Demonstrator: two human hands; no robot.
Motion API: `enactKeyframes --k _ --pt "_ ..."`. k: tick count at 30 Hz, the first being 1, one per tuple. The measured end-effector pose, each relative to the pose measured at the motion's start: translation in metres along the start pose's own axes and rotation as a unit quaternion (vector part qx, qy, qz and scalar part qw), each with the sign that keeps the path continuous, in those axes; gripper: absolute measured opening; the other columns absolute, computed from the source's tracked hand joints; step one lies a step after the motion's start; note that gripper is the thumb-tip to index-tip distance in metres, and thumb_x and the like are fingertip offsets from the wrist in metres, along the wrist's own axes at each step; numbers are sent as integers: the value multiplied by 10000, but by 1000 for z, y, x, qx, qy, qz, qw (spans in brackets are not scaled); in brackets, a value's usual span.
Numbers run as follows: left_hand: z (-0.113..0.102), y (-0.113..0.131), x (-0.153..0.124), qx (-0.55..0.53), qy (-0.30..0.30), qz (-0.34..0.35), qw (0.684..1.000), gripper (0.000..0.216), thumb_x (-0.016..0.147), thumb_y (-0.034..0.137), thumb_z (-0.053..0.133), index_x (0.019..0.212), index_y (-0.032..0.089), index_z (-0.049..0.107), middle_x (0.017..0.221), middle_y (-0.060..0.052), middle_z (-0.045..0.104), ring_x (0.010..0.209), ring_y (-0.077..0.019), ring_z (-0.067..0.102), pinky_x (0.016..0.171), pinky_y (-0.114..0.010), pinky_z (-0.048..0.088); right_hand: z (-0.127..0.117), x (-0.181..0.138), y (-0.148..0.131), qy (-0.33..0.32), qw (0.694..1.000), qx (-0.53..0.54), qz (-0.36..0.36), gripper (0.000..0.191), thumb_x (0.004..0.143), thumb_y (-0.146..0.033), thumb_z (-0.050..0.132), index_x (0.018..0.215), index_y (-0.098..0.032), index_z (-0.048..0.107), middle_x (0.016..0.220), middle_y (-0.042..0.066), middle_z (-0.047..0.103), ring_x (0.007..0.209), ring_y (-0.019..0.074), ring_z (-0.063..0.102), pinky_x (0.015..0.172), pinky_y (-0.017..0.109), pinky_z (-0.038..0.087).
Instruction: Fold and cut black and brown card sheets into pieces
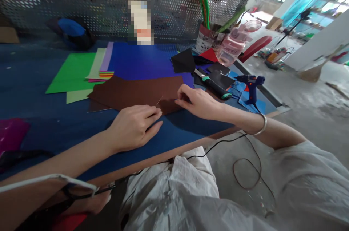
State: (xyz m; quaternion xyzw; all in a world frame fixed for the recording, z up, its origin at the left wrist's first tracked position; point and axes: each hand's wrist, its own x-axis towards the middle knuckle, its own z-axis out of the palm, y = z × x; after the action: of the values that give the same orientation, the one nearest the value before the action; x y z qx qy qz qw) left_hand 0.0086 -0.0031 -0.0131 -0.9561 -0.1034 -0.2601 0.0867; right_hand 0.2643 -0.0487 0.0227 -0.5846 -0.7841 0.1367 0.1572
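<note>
My left hand (137,125) lies palm down at the near edge of a brown sheet (141,91), its fingers stretched out and the thumb apart. By its fingertips a thin pale sliver (159,101) slants upward; whether the fingers grip it I cannot tell. Over the sheet's right end, my right hand (200,100) has thumb and forefinger pinched together. A tiny dark bluish thing (176,99) pokes out from that pinch, too small to name. The brown sheet rests partly over a stack of blue sheets (141,60).
Behind are green sheets (69,72) and a perforated metal screen (95,5). To the right lie a utility knife (215,87), black scraps (183,60) and a blue glue gun (252,85) with a lit red light. A pink bottle (231,45) stands beyond. A cable (215,146) hangs below the table edge.
</note>
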Motion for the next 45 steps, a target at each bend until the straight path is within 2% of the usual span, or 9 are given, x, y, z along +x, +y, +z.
enactKeyframes --k 5,11,15,20,23,26,32,38,45 --pt "-4 1 3 2 -15 -5 1000 417 1060 271 442 1000 98 817 954 -123 808 808 -243 761 713 -366 622 18 29 -21 -34 998 -29 -37 213 1079 -384 548 1145 -196 623 947 36 764 820 179 671 656 282 312" --pt "-5 1 1 -16 -19 -13 1000 373 1053 259 466 1028 110 808 1016 -109 818 863 -238 767 773 -355 601 32 30 -5 -51 991 -112 -50 273 1100 -423 496 1166 -212 655 1049 50 804 876 220 720 595 320 210" --pt "-6 -5 5 -113 -50 -95 988 362 1056 255 464 969 162 804 1003 -72 803 883 -186 756 782 -293 562 28 25 -3 -52 989 -129 -50 276 1104 -404 472 1223 -216 635 1054 54 801 889 234 727 583 335 191" --pt "-8 -14 33 -237 -147 -261 924 272 956 354 585 788 190 722 821 -17 722 771 -153 682 740 -272 494 32 26 -2 -27 984 -150 -96 282 1096 -365 478 1213 -168 643 1143 114 752 1048 282 678 679 353 314" --pt "-8 -13 54 -191 -267 -304 894 290 887 426 647 712 196 627 732 -6 676 644 -148 592 620 -278 404 38 30 4 -7 979 -154 -135 251 1084 -302 473 1169 -143 647 1193 151 703 1107 299 618 830 381 367" --pt "-7 -13 74 -99 -372 -321 865 422 858 533 680 618 211 550 651 -17 634 593 -163 539 570 -302 331 44 31 8 8 980 -141 -143 255 1080 -292 445 1152 -145 640 1200 165 674 1093 311 580 856 401 370" --pt "-4 -30 103 -114 -583 -384 707 668 849 713 622 415 217 513 429 -32 531 464 -154 488 565 -310 361 46 31 8 10 983 -133 -129 280 1079 -317 444 1170 -133 635 1204 175 654 1109 326 563 868 407 372" --pt "-5 -38 111 -117 -623 -393 666 669 800 672 708 370 214 478 419 -31 487 436 -130 395 552 -321 358 45 31 8 11 984 -131 -123 309 1087 -329 426 1193 -126 633 1213 173 656 1120 328 573 876 406 373" --pt "-18 -49 88 -87 -658 -422 617 754 717 847 652 354 222 439 406 -48 462 389 -123 328 467 -323 293 47 31 10 22 984 -117 -132 274 1071 -299 426 1172 -139 624 1196 176 662 1103 325 573 868 408 366"
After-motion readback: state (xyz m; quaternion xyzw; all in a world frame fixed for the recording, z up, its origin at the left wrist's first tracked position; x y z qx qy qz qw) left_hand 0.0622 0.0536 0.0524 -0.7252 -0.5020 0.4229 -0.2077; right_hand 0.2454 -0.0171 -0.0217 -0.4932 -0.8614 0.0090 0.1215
